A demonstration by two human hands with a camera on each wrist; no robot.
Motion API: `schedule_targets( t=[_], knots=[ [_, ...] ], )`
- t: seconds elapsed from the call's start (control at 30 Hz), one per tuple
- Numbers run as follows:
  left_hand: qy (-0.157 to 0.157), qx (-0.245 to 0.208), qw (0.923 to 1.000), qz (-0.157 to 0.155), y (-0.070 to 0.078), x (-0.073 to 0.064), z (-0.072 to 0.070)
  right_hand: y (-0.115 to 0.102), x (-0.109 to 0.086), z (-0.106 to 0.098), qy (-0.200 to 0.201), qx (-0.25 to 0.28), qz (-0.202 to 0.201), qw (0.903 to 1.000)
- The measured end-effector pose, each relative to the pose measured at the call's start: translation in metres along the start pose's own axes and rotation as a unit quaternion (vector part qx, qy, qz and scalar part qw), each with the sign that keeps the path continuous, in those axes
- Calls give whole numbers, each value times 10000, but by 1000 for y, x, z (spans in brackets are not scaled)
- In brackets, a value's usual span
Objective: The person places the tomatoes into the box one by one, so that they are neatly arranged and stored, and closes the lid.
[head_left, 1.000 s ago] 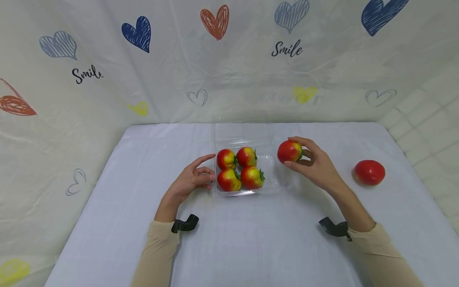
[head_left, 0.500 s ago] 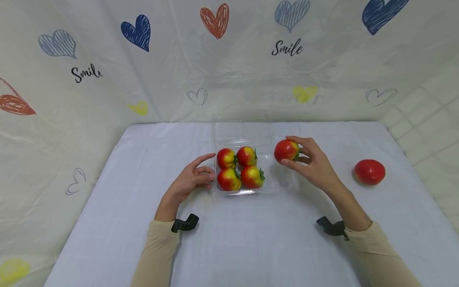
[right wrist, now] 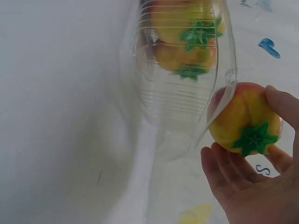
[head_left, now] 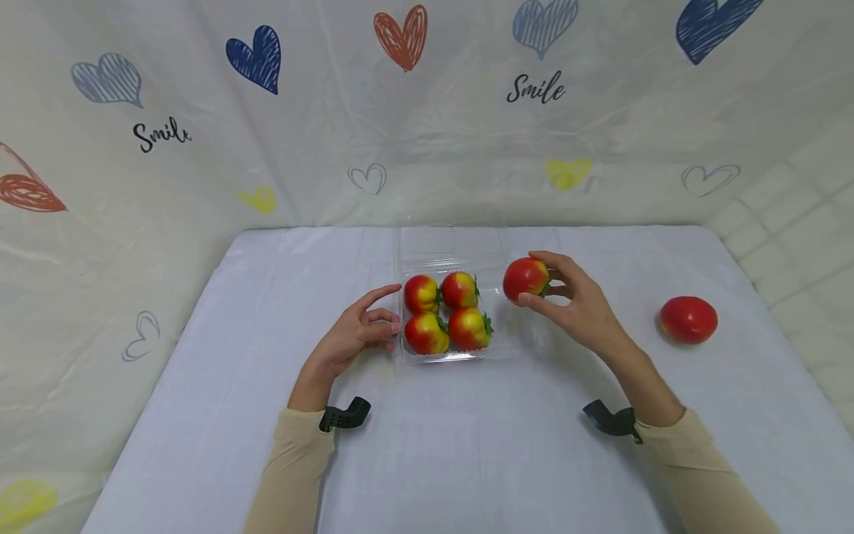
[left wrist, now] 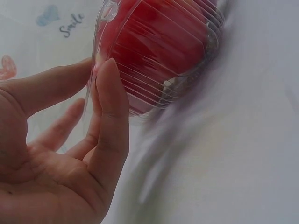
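Note:
My right hand [head_left: 577, 300] holds a red-and-yellow tomato [head_left: 523, 279] between thumb and fingers; its green calyx faces the palm. The tomato is at the right rim of a clear plastic clamshell box [head_left: 497, 337], overlapping that rim in the right wrist view. Inside the box several more such tomatoes [head_left: 470, 328] stand in two rows on its left side. My left hand [head_left: 350, 334] is at the box's left side. In the left wrist view its thumb and fingers [left wrist: 112, 93] pinch the box's rim [left wrist: 97, 51].
Another red tomato [head_left: 688, 320] lies on the white-covered table [head_left: 467, 445], to the right of my right hand. The clear lid [head_left: 454, 241] is tilted up at the back of the box. Behind it rises a curtain [head_left: 454, 126] printed with hearts.
My right hand has moved a little left with the tomato, bringing it closer to the box. The left hand and the tomatoes in the box have stayed in place.

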State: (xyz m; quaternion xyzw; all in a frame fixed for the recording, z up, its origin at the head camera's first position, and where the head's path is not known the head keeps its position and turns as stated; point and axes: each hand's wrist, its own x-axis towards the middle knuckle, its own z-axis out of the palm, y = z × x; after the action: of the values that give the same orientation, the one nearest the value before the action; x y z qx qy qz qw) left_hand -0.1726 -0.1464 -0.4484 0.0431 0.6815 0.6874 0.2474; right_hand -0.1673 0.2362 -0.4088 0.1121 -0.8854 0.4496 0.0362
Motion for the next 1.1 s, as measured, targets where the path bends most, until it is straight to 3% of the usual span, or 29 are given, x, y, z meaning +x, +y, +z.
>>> schedule_targets(
  t=[0.77,1.1],
  knots=[
    [90,-45,9999,92,-2,3,0,0,7,6,-58,-227,50,9997],
    [98,-57,9999,73,-3,3,0,1,9,9,-164,-243,-249,9993]
  ],
)
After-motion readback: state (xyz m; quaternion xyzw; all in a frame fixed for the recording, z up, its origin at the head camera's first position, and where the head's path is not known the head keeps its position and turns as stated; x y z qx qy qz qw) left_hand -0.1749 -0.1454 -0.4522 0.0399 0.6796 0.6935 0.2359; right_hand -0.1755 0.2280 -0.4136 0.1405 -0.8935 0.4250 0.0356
